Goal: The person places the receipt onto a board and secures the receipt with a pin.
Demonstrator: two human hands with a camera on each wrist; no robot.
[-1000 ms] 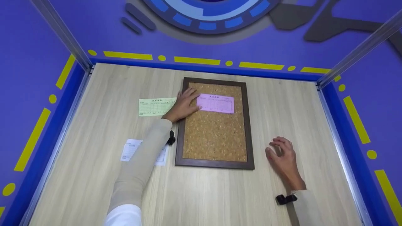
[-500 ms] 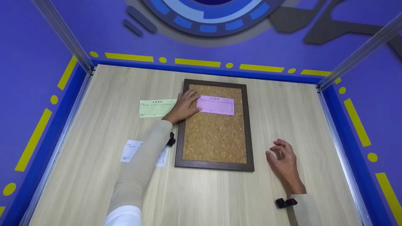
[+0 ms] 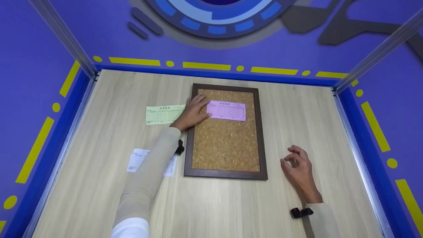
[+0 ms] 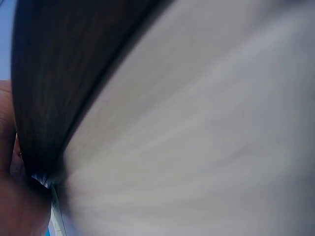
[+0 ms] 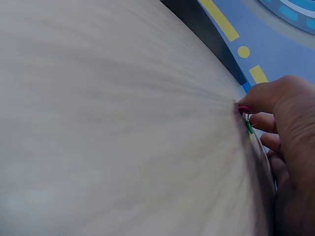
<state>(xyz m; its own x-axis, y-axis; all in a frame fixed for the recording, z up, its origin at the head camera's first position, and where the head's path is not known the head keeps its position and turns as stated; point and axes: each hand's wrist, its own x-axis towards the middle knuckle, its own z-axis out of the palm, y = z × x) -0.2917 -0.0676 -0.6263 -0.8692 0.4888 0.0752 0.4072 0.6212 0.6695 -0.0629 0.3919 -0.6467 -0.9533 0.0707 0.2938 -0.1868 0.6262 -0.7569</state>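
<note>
Pink slip (image 3: 226, 110) on the cork board (image 3: 225, 142), pins at the right hand

Nearest, at 4 o'clock, the right hand (image 3: 299, 167) pinches small push pins (image 5: 246, 118), red and green, against the table (image 3: 109, 99). Further off at 12, the left hand (image 3: 193, 111) lies flat, fingers spread, pressing the slip's left edge. It looks thin, limp paper, light and easily creased; best held flat by its edge
</note>
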